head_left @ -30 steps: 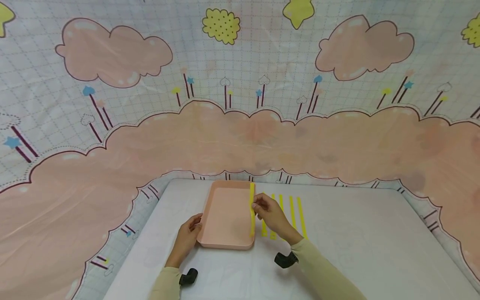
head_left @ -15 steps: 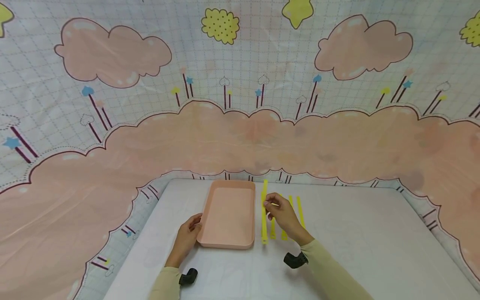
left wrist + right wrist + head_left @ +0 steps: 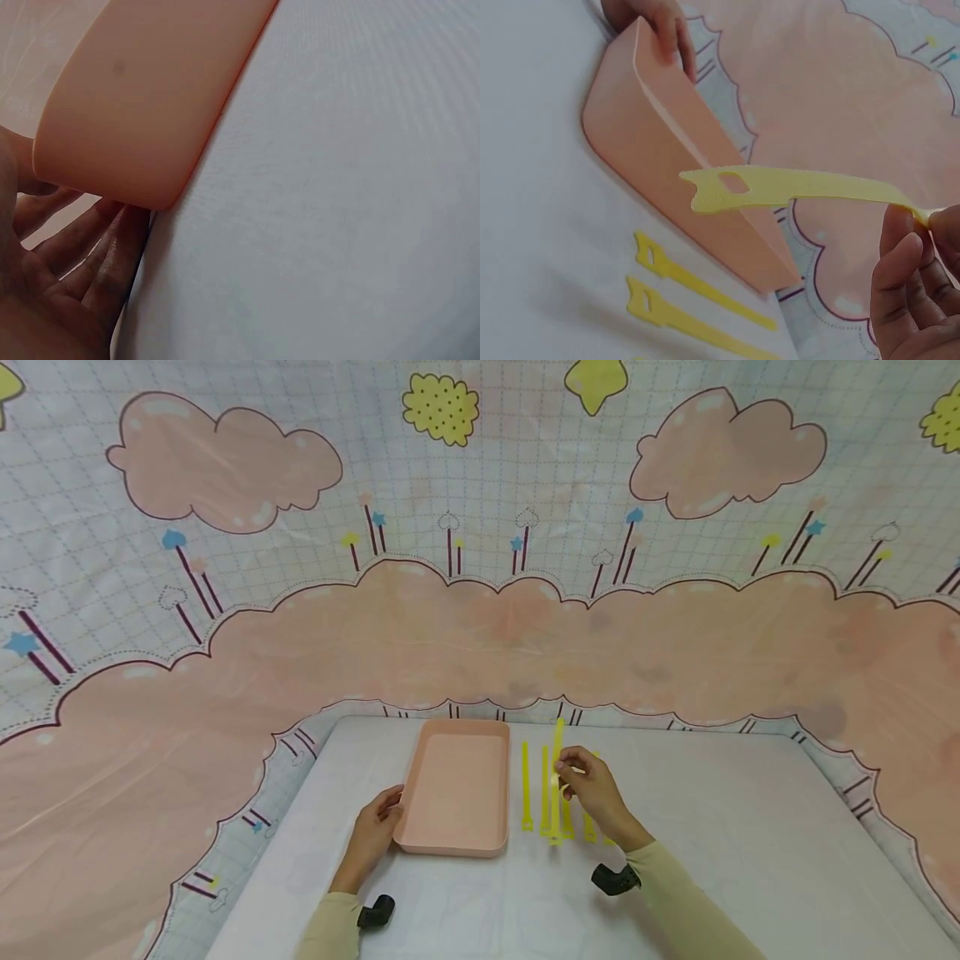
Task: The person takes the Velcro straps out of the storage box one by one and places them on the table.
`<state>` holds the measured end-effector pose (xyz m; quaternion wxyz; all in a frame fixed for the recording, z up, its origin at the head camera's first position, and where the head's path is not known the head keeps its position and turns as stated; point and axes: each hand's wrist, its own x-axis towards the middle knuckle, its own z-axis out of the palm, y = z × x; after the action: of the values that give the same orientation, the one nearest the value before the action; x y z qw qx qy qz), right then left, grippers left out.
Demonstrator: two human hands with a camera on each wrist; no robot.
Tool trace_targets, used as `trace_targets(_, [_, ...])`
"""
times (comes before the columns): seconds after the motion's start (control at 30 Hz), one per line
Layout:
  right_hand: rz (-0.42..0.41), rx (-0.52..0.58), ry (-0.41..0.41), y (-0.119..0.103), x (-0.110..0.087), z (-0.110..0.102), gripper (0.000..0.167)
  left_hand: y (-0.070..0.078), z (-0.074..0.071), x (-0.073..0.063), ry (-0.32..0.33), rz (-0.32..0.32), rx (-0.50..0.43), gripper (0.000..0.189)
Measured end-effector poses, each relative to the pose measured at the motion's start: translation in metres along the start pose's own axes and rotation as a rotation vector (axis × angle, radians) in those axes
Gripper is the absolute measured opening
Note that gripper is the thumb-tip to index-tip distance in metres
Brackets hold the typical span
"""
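Observation:
My right hand [image 3: 597, 793] pinches a yellow hook-and-loop cable tie [image 3: 780, 186] between thumb and fingers, holding it above the table. In the right wrist view the slotted, notched head of this tie points away from the hand. Below it, several more yellow cable ties [image 3: 527, 789] lie side by side, partly hidden by the hand. A shallow pink tray [image 3: 455, 797] stands to their left. My left hand [image 3: 372, 832] grips the tray's left side; in the left wrist view its fingers [image 3: 109, 255] meet the tray's corner.
The white table [image 3: 720, 835] extends to both sides of the tray and ties. Behind it hangs a patterned cloth backdrop [image 3: 480, 635] with pink clouds. A black wrist camera [image 3: 617, 879] sits at the right sleeve, another at the left.
The right hand has carried the held cable tie rightward, from the tray's right rim to over the row of ties. The left hand and the tray have stayed in place.

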<state>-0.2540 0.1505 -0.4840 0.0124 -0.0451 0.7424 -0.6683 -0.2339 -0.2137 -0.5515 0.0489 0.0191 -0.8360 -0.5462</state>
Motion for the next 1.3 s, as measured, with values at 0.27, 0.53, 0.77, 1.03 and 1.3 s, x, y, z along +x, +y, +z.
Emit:
trace_targets(0.27, [0.048, -0.033, 0.045, 0.006, -0.003, -0.021, 0.022, -0.002, -0.001, 0.000, -0.002, 0.021, -0.001, 0.039])
trace_targets(0.53, [0.089, -0.019, 0.050, 0.012, -0.007, -0.043, 0.028, -0.003, -0.002, 0.001, -0.008, 0.011, 0.003, 0.039])
trace_targets(0.77, [0.115, -0.027, 0.060, 0.014, -0.009, -0.059, 0.032, -0.002, -0.001, 0.000, -0.015, 0.010, -0.014, 0.040])
trace_targets(1.03, [0.132, -0.089, 0.074, 0.016, -0.011, -0.079, 0.038, 0.001, -0.001, 0.000, -0.013, 0.001, -0.009, 0.040])
trace_targets(1.3, [0.122, -0.127, 0.088, 0.026, -0.009, -0.094, 0.037, 0.002, -0.002, 0.000, -0.019, -0.008, -0.003, 0.040])
